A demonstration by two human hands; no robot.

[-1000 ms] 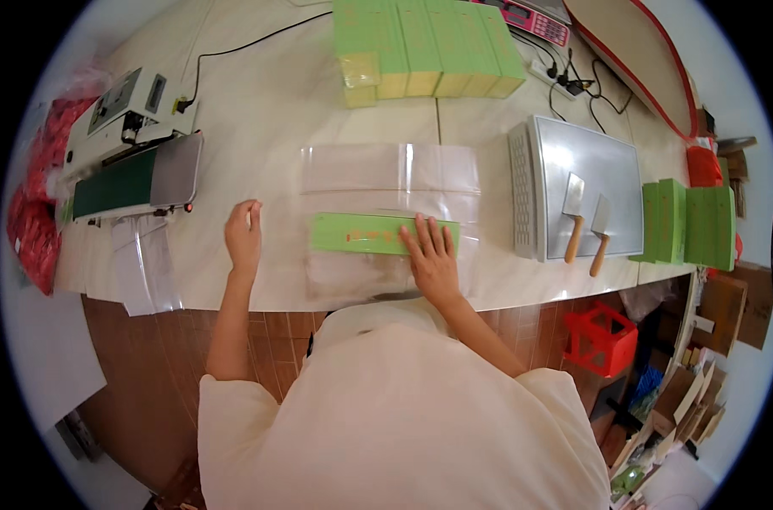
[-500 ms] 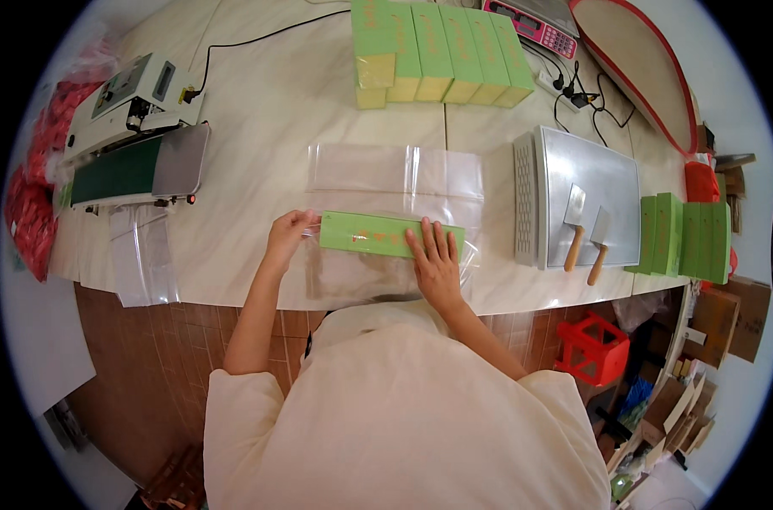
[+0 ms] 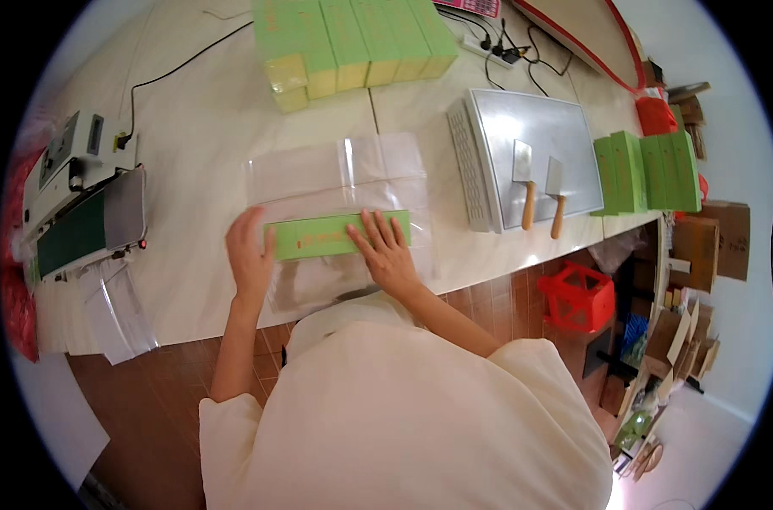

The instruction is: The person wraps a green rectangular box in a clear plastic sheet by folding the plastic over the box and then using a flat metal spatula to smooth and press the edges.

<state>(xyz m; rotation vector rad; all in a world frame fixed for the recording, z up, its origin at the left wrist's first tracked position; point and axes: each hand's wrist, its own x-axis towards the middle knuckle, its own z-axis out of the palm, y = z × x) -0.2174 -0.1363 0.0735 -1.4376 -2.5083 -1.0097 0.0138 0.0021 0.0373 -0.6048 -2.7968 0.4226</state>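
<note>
The right hand [image 3: 390, 257] lies flat, fingers spread, on the right part of a slim green box [image 3: 318, 237] with reddish print. The left hand [image 3: 249, 259], blurred to my eye, stands wide at its left end. The box rests on clear plastic [image 3: 318, 183], near side of the table [image 3: 191, 263].

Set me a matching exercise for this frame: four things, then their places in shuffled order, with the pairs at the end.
Things
1. long flat green box
2. two metal spatulas with wooden handles
3. clear flat plastic sheeting
4. white machine with green belt

Places
A. on the silver flat-topped case
B. under the person's right hand
C. at the pale table's left end
D. spread beyond the box's long sides

Pairs: 1-B, 2-A, 3-D, 4-C
</note>
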